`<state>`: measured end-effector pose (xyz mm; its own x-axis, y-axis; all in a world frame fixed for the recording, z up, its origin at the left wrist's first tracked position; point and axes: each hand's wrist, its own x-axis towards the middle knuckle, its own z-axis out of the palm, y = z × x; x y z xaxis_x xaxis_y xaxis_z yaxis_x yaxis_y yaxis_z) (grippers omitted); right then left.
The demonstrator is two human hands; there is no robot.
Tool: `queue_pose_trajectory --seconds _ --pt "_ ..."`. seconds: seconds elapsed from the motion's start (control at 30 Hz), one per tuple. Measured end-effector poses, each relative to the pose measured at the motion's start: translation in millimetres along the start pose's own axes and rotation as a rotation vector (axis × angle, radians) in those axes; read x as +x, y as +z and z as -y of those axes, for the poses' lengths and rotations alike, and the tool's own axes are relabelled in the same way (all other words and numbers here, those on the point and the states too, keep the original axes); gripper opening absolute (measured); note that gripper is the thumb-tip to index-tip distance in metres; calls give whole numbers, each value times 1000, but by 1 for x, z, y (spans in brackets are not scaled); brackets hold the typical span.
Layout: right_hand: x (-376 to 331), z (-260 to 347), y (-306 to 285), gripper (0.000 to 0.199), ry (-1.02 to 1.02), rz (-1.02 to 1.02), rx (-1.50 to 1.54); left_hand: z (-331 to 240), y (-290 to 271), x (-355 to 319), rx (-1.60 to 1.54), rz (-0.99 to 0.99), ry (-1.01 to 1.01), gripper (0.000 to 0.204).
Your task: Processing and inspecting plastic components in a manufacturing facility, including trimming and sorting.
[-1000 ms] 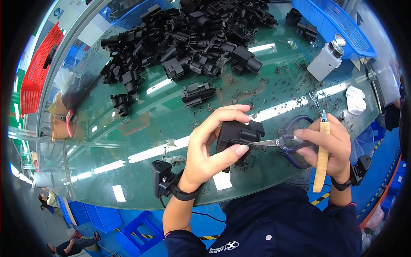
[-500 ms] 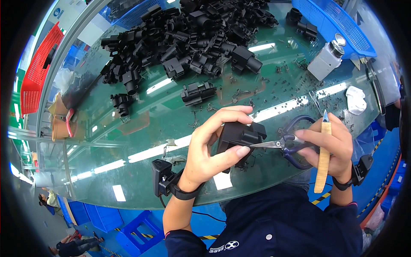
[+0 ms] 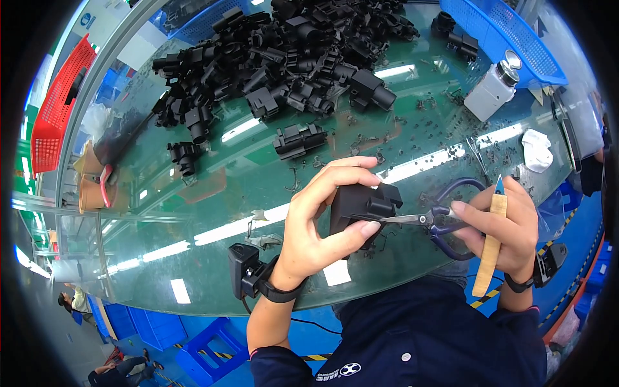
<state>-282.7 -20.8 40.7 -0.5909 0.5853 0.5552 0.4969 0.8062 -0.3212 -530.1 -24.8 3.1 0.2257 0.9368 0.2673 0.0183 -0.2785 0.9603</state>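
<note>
My left hand [image 3: 309, 235] is closed around a black moulded plastic part [image 3: 351, 205], with the thumb pressed along its near side and the fingers over its far side. In my right hand [image 3: 519, 226] is a pair of scissors [image 3: 419, 219] with dark purple handle loops. Their pointed blades reach left to the edge of the part beside my left thumb; whether they touch it I cannot tell. The same hand also carries a knife [image 3: 490, 248] with a pale wrapped handle, held upright across the fingers, its short blade pointing away from me.
A large heap of black plastic parts [image 3: 284, 61] covers the far side of the green table [image 3: 155, 219]. Black scraps and tweezers [image 3: 477, 156] lie right of centre. A pump bottle [image 3: 493, 87], a blue basket [image 3: 509, 39] and a crumpled white wad [image 3: 536, 151] stand or lie at the right.
My right hand has shifted slightly right and toward me with the scissors and knife. The knife leans a little more to the right. My left hand and the part have barely moved.
</note>
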Motion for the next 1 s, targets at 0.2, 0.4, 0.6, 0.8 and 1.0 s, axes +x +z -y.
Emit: queue_pose_trajectory --seconds 0.2,0.4,0.6,0.8,1.0 --pt "0 1 0 38 -1 13 -6 3 -1 0 14 14 33 45" --pt "0 1 2 36 -7 12 19 4 -3 -1 26 33 43 45" --pt "1 2 1 36 -9 20 21 5 -3 -1 -8 51 34 42" --pt "2 3 2 36 -13 28 13 4 -3 -1 -28 55 26 40" --pt "2 4 2 36 -7 34 17 5 -2 -1 -23 45 15 40"
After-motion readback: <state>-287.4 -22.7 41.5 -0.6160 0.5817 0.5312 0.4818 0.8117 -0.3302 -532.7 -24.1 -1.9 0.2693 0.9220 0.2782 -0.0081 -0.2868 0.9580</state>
